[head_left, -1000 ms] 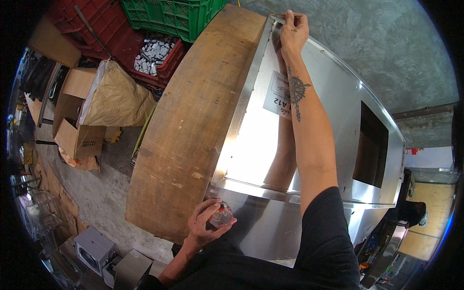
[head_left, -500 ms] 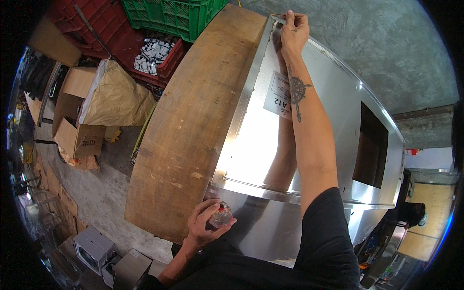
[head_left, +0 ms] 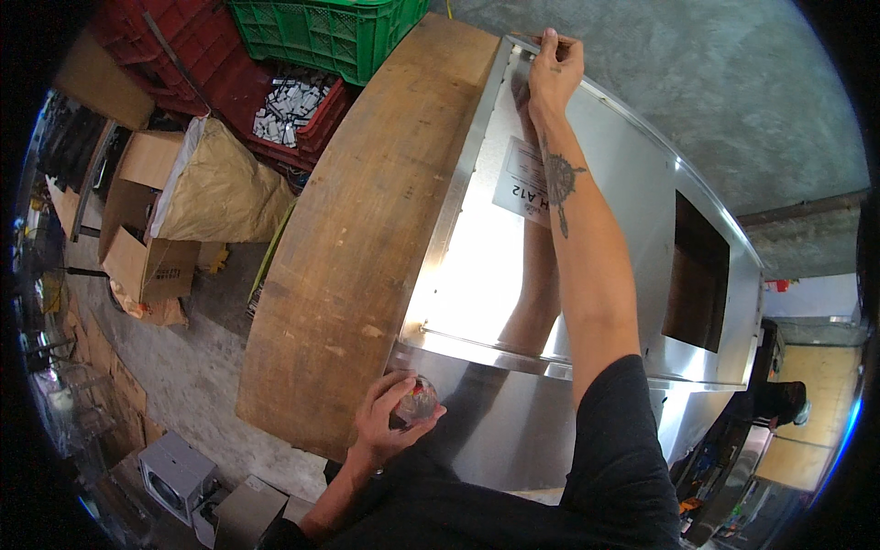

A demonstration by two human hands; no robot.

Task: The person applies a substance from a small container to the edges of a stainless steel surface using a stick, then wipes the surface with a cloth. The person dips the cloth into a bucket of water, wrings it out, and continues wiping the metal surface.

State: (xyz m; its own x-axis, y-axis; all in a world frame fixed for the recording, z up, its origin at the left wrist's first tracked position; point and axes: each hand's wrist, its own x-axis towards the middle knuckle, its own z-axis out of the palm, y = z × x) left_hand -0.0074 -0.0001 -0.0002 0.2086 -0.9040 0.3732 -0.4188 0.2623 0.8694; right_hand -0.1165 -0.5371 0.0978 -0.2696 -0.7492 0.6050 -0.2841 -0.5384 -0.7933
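Close to my body, my left hand (head_left: 394,417) wraps its fingers around a small clear round container (head_left: 418,403) with a bit of red and yellow showing in it. My right arm stretches across a large shiny sheet-metal box (head_left: 587,174) to its far left corner. There my right hand (head_left: 555,69) is closed in a pinch on a thin brownish stick (head_left: 522,36), whose end lies at the corner of the rim. A printed paper label (head_left: 520,188) on the metal is partly covered by my forearm. Toward the right, the panel has a dark rectangular opening (head_left: 697,272).
The metal box rests on a worn wooden board (head_left: 321,275). Left of it are a green crate (head_left: 321,37), a red crate (head_left: 316,128) with many small metal pieces, a tan sack (head_left: 225,188) and a cardboard box (head_left: 151,261). A grey box-shaped device (head_left: 179,472) stands lower left.
My right hand has dipped slightly, with more of the stick showing at the corner. The metal box sits a little further left in view. My left hand still holds the clear container.
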